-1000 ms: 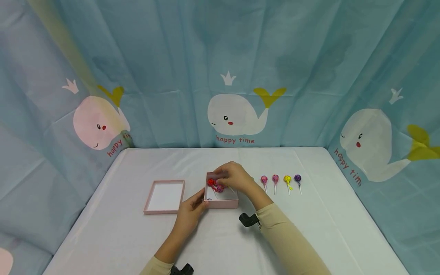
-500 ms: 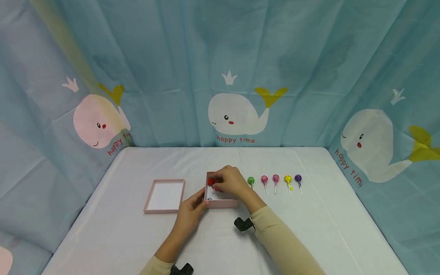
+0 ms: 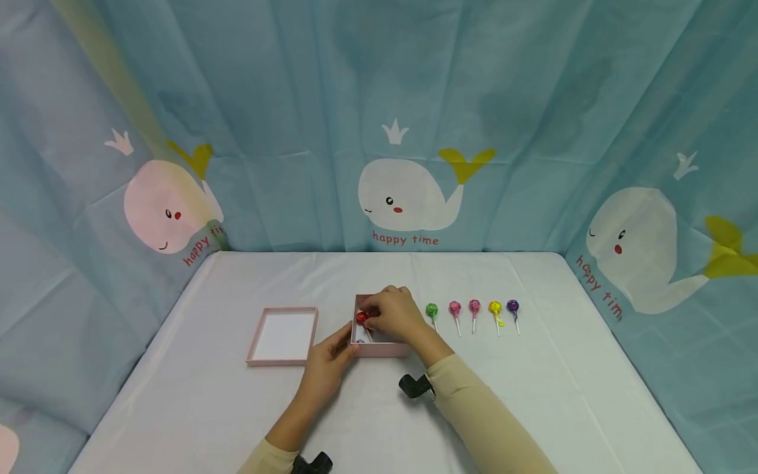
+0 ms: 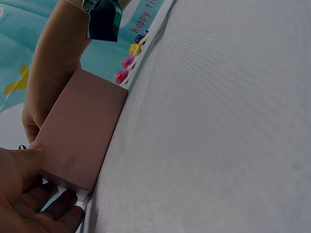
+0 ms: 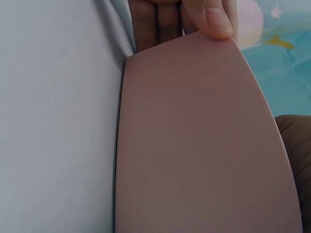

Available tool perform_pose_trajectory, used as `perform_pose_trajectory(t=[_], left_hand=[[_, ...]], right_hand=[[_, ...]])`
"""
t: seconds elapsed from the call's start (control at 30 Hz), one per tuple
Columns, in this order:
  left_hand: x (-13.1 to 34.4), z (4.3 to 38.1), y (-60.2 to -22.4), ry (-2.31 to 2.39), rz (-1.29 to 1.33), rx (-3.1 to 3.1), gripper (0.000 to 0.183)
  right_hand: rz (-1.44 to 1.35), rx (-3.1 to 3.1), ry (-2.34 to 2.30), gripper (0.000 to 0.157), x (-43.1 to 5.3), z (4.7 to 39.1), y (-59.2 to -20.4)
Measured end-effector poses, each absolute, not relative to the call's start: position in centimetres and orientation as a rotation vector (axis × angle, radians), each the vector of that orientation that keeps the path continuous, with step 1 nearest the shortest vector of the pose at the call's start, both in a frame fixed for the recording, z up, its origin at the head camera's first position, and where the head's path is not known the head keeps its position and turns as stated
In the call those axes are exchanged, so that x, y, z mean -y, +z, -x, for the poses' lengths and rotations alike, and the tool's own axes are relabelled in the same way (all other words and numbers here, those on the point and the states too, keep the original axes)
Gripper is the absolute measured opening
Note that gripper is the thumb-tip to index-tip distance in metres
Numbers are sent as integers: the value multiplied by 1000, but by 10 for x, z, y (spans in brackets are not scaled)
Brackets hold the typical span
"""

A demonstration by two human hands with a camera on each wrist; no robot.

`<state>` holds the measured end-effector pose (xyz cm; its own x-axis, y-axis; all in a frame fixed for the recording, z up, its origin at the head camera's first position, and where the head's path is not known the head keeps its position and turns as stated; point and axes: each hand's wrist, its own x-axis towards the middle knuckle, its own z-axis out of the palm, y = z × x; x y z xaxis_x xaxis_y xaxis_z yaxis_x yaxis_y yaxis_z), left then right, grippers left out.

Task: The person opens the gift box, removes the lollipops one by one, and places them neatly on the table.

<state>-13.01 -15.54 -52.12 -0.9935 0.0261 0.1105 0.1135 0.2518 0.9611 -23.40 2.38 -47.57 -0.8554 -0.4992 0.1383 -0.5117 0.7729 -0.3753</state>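
An open pink box (image 3: 382, 350) with a white inside stands mid-table. My left hand (image 3: 327, 366) grips its near left corner; in the left wrist view the thumb (image 4: 30, 158) presses the pink wall and the fingers bend below. My right hand (image 3: 398, 318) reaches down into the box, thumb and fingers at a red lollipop (image 3: 361, 317) whose white stick points toward me. Whether they pinch it or another sweet is hidden by the hand. In the right wrist view the pink wall (image 5: 199, 136) covers the right fingertips.
Left of the box lies a shallow pink-rimmed lid (image 3: 281, 362), white inside. To the right stretches a row of lollipops: green (image 3: 431, 309), two pink (image 3: 454, 308), yellow (image 3: 495, 307) and purple (image 3: 512, 306). A whale-print curtain (image 3: 408, 197) hangs behind the white-covered table (image 3: 195, 408).
My right hand has shifted a little left and lower into the box, covering the purple-pink lollipop seen earlier and uncovering the green one on the table. My left hand stays on the box.
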Motion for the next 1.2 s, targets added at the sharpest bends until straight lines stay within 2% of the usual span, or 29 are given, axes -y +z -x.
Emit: perform_pose_trajectory(t=[0.33,0.7,1.2], left_hand=[[156,131,-521,-1900,126,2423,56],[155,129,-521,-1884,157,2408,55],[156,131,-522,-1886,125,2445,56]], right_hand=[[-813,2942,475,33,-15,234,-480],[-714,2960,457,19,-6,235,-484],[-753,2880,831,18,-20,236,-467]])
